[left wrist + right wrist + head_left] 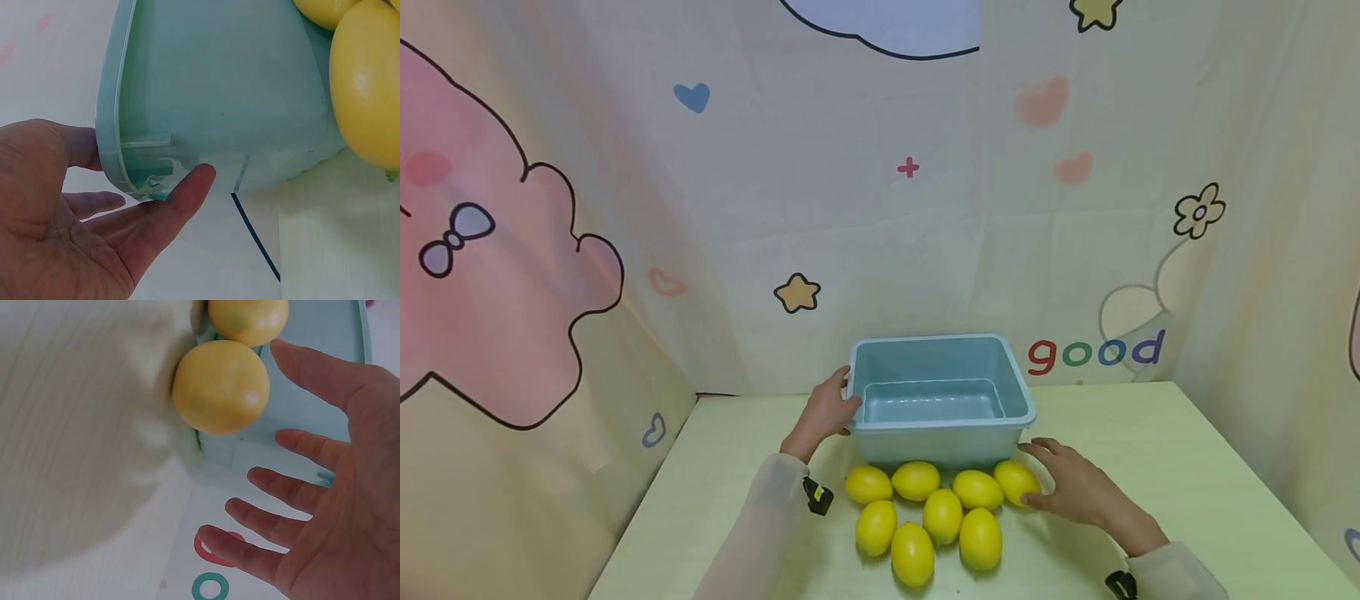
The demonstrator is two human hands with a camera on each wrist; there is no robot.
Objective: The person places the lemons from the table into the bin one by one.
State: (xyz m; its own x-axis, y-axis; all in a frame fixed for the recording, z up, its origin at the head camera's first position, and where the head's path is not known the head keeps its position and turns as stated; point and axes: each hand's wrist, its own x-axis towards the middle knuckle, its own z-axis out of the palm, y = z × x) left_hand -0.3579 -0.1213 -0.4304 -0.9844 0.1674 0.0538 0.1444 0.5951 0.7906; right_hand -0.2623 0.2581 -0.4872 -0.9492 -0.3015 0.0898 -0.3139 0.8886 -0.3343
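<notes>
A light blue plastic bin (943, 446) stands at the back of the table, its inside bare. At its left end my left hand (829, 408) holds the rim; the left wrist view shows the thumb over the rim (109, 119) and the fingers below, against the outer wall. Several yellow lemons (913, 554) lie in loose rows along the bin's front. My right hand (1078, 483) is beside the rightmost lemon (222, 387), fingers spread, thumb close to it. Whether the thumb touches that lemon I cannot tell.
A pale green table (1150, 467) carries everything. Behind and at both sides hangs a printed curtain (865, 225) with hearts, stars and the word "good". The bin's back stands close to the curtain. A small black device is strapped at each wrist.
</notes>
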